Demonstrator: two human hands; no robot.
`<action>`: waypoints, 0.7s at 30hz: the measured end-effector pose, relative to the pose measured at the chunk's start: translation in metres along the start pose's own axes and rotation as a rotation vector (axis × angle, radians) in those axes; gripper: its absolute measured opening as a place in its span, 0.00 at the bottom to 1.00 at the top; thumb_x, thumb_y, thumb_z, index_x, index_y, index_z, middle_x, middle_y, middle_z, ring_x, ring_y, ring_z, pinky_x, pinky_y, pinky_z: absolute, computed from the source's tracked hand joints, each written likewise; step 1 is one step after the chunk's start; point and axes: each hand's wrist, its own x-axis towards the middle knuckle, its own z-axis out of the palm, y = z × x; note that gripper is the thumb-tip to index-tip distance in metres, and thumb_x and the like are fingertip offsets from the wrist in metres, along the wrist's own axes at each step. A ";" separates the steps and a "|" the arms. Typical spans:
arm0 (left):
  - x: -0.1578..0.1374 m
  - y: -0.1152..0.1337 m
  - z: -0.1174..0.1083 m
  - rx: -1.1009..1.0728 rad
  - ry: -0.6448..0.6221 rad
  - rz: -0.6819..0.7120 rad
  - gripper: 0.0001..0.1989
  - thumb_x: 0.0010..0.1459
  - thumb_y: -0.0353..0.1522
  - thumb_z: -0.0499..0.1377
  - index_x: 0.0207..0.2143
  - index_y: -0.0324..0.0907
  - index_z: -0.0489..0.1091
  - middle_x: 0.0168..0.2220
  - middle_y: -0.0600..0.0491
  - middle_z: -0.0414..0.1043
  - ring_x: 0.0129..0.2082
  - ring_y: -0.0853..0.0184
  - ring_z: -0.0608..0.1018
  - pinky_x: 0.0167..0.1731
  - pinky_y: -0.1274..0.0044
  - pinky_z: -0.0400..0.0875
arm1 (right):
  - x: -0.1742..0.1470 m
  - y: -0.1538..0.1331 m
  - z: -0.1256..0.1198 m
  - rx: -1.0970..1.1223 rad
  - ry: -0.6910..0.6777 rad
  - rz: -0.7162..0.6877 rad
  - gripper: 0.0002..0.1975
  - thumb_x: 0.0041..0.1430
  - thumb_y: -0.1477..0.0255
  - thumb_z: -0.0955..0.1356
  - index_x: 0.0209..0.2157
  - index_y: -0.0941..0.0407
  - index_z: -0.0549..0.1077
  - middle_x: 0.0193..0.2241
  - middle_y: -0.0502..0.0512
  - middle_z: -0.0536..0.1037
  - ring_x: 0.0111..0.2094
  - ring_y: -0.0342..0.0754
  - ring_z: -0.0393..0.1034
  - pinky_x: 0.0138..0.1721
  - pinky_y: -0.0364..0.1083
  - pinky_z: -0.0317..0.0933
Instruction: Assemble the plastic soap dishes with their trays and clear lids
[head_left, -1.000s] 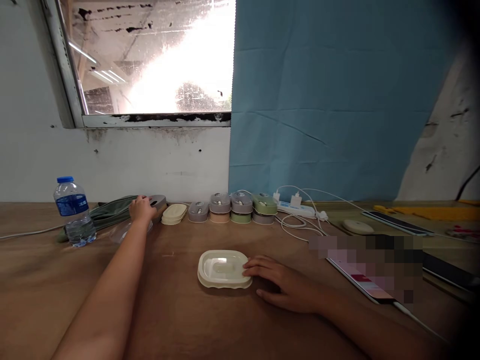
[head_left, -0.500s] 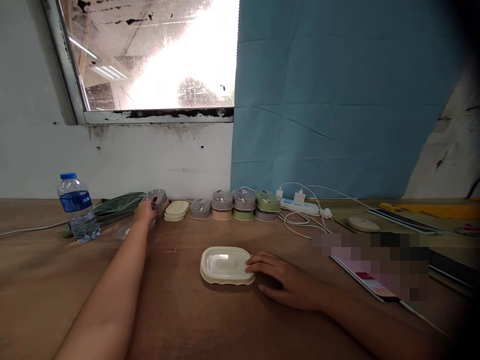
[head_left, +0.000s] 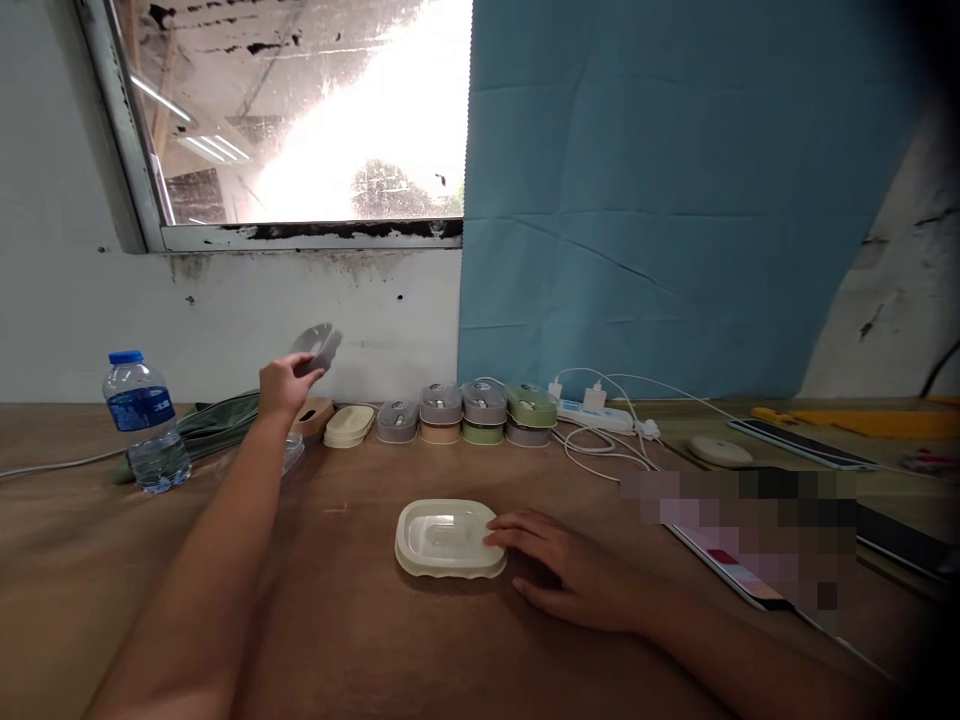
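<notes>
My left hand (head_left: 286, 385) is raised over the back left of the table, its fingers pinching the edge of a grey lid (head_left: 319, 345), blurred and tilted against the wall. Just below it sits a peach container (head_left: 313, 413), partly hidden by the hand. Beside that lies a cream container piece (head_left: 349, 426). In front of me a cream oblong container (head_left: 450, 537) rests on the table. My right hand (head_left: 559, 565) lies at its right end, fingers apart, fingertips touching the rim.
Several small lidded boxes (head_left: 441, 405) stand in a row along the wall. A water bottle (head_left: 146, 425) is at the left, near a dark green cloth (head_left: 217, 425). A power strip (head_left: 600, 415) with white cables and a phone (head_left: 731, 560) lie to the right.
My left hand has lifted the grey lid up off the peach container, which now shows uncovered beneath. My right hand stays at the cream container's edge.
</notes>
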 end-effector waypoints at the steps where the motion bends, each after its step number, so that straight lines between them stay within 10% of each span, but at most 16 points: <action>1: -0.003 0.017 -0.010 -0.078 0.081 0.082 0.17 0.49 0.36 0.61 0.43 0.41 0.71 0.39 0.49 0.75 0.41 0.61 0.75 0.43 0.73 0.67 | -0.001 0.000 0.001 -0.020 0.032 0.019 0.26 0.55 0.71 0.64 0.56 0.52 0.57 0.55 0.57 0.61 0.56 0.51 0.55 0.55 0.50 0.54; 4: -0.031 0.060 -0.035 -0.334 0.076 0.274 0.17 0.47 0.38 0.63 0.41 0.44 0.73 0.35 0.53 0.76 0.38 0.62 0.76 0.41 0.73 0.69 | -0.002 0.002 0.004 -0.098 0.207 0.081 0.39 0.51 0.70 0.66 0.61 0.53 0.43 0.60 0.60 0.50 0.59 0.54 0.48 0.57 0.54 0.51; 9: -0.112 0.074 -0.035 -0.547 -0.450 0.535 0.14 0.48 0.34 0.63 0.40 0.45 0.73 0.41 0.52 0.75 0.43 0.61 0.75 0.50 0.68 0.65 | -0.004 0.004 0.006 -0.161 0.439 0.040 0.44 0.50 0.69 0.66 0.61 0.53 0.34 0.61 0.62 0.40 0.61 0.58 0.40 0.57 0.58 0.48; 21: -0.159 0.030 0.019 -0.604 -0.835 0.576 0.14 0.53 0.33 0.59 0.44 0.45 0.70 0.46 0.50 0.73 0.55 0.62 0.65 0.59 0.63 0.48 | -0.004 0.002 0.003 -0.037 0.054 0.055 0.31 0.54 0.72 0.63 0.59 0.48 0.51 0.61 0.55 0.45 0.60 0.54 0.46 0.57 0.53 0.51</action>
